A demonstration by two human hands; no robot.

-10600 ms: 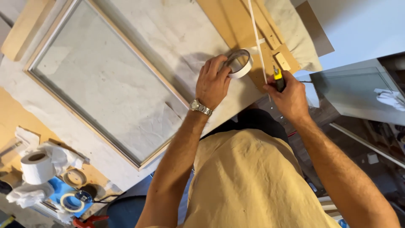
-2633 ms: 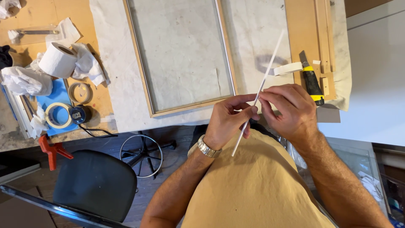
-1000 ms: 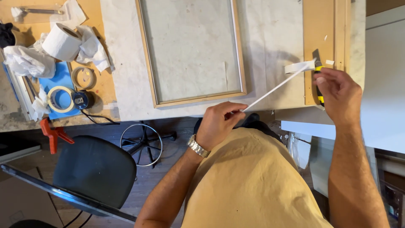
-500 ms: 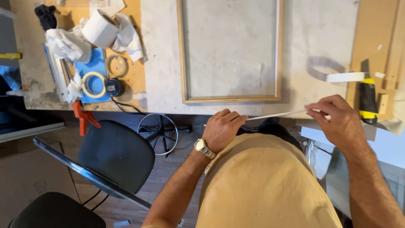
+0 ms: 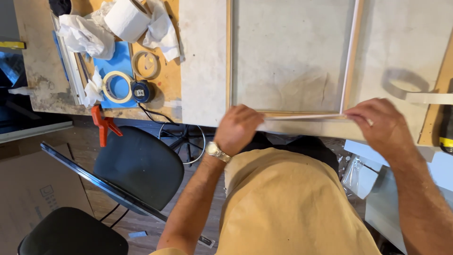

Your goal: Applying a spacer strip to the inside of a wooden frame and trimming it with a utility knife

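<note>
A long thin white strip (image 5: 302, 116) lies stretched along the near edge of a light wooden frame (image 5: 229, 56) on the pale worktop. My left hand (image 5: 238, 128), with a wristwatch, pinches the strip's left end at the frame's near left corner. My right hand (image 5: 380, 126) grips the strip's right end near the frame's near right corner. A second white strip (image 5: 349, 61) runs up the frame's right side.
A roll of tape (image 5: 403, 81) sits right of the frame, a yellow-black tool (image 5: 446, 141) at the far right. At the left are a paper roll (image 5: 126, 19), masking tape rolls (image 5: 117, 86), crumpled tissue and an orange clamp (image 5: 104, 125). Black chairs (image 5: 137, 165) stand below.
The strip, held diagonally a second ago, now lies level against the frame's near edge. My hands have spread to its two ends, and the view has shifted left.
</note>
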